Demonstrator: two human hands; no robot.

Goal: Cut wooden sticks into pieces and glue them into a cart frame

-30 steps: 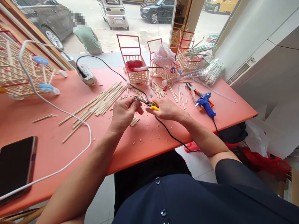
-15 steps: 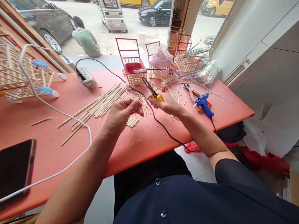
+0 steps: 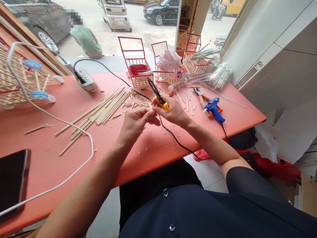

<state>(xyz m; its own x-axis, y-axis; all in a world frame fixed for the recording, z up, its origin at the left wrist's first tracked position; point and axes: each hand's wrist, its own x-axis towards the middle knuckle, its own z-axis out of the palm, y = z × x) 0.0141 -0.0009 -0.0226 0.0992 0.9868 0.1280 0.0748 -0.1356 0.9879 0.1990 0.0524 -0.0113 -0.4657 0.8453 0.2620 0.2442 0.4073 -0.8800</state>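
Observation:
My left hand (image 3: 137, 124) is closed, pinching a thin wooden stick (image 3: 150, 105) between thumb and fingers just above the table. Close beside it, my right hand (image 3: 172, 110) wraps round a black-and-yellow hand tool (image 3: 155, 88), like shears or pliers; its long dark end points away from me, up and left. The fingertips of both hands nearly meet, and I cannot tell whether they touch. Short cut stick pieces (image 3: 128, 105) and crumbs lie around the hands. Long wooden sticks (image 3: 106, 110) are heaped to the left.
Beyond the hands stand small stick-built carts (image 3: 141, 77), one with white cloth (image 3: 169, 59). To the right lie orange-handled pliers (image 3: 200, 96) and a blue glue gun (image 3: 215, 110). A black cable (image 3: 173, 135) crosses the table. A phone (image 3: 12, 181) and power strip (image 3: 85, 80) are at left.
The view has shifted slightly. My hands have come closer together, and the tool's yellow part shows more. The small row of short sticks by my left hand is now out of sight.

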